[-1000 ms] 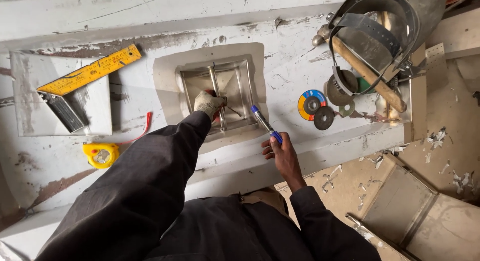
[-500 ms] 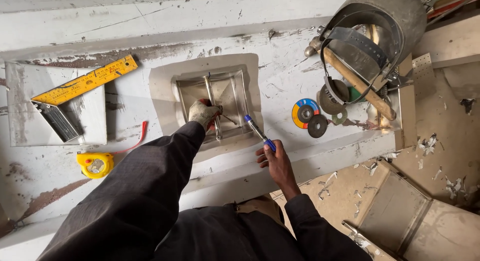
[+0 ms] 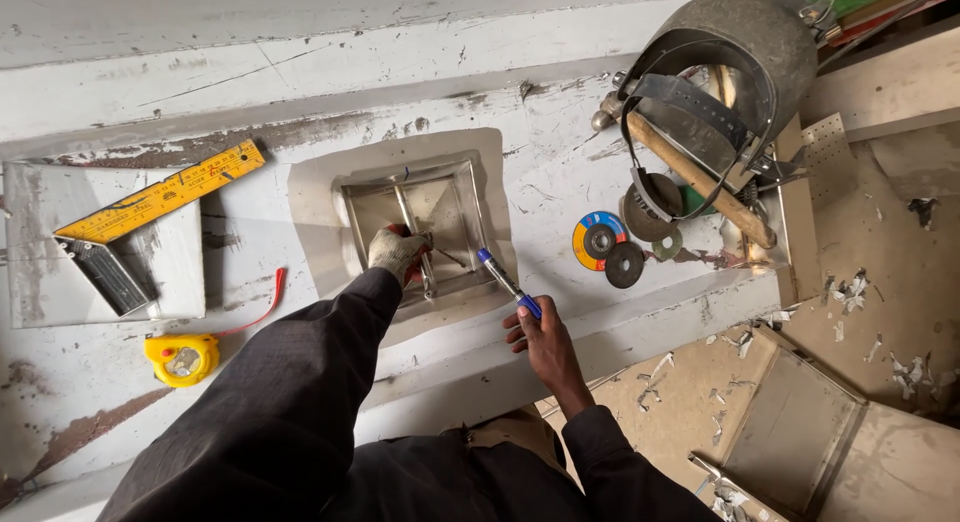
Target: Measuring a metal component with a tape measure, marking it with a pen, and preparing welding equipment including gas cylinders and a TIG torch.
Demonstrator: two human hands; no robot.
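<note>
My left hand [image 3: 397, 252], in a worn work glove, rests inside a shiny square sheet-metal funnel piece [image 3: 455, 197] on the white workbench and grips a thin metal strip [image 3: 427, 274] there. My right hand [image 3: 540, 342] is bare and holds a blue-capped marker pen [image 3: 507, 281] by its lower end. The pen's tip points up toward the right edge of the metal piece, just off its flange.
A yellow combination square [image 3: 160, 197] lies on a metal sheet at the left, with a yellow tape measure [image 3: 182, 359] below it. Grinding discs [image 3: 600, 242], a wooden-handled hammer [image 3: 695, 177] and a welding helmet [image 3: 735, 62] sit at the right. Metal sheets and scraps lie on the floor [image 3: 800, 432].
The view has shifted slightly. My right hand with the pen has edged a little closer to the metal piece; my left hand stays inside it.
</note>
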